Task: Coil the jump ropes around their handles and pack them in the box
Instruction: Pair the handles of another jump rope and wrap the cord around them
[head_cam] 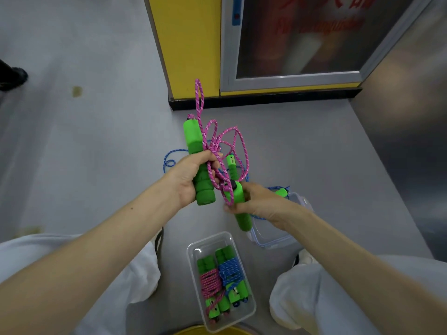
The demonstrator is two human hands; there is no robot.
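My left hand [191, 176] grips one green foam handle [193, 139] of a pink jump rope [217, 141], held upright over the floor. My right hand [256, 204] grips the rope's other green handle [238, 201] a little lower to the right. The pink cord hangs in loose tangled loops between the two handles. A clear plastic box [249, 308] lies on the floor between my knees and holds two coiled ropes, one pink [211, 282] and one blue [231, 269]. A blue jump rope [169, 162] with green handles lies uncoiled on the floor behind my hands.
A clear box lid [273, 235] lies on the floor under my right wrist. A yellow cabinet [191, 44] with a glass door and black base stands ahead. A dark shoe [12, 76] shows at the far left. Something yellow [212, 331] sits at the bottom edge.
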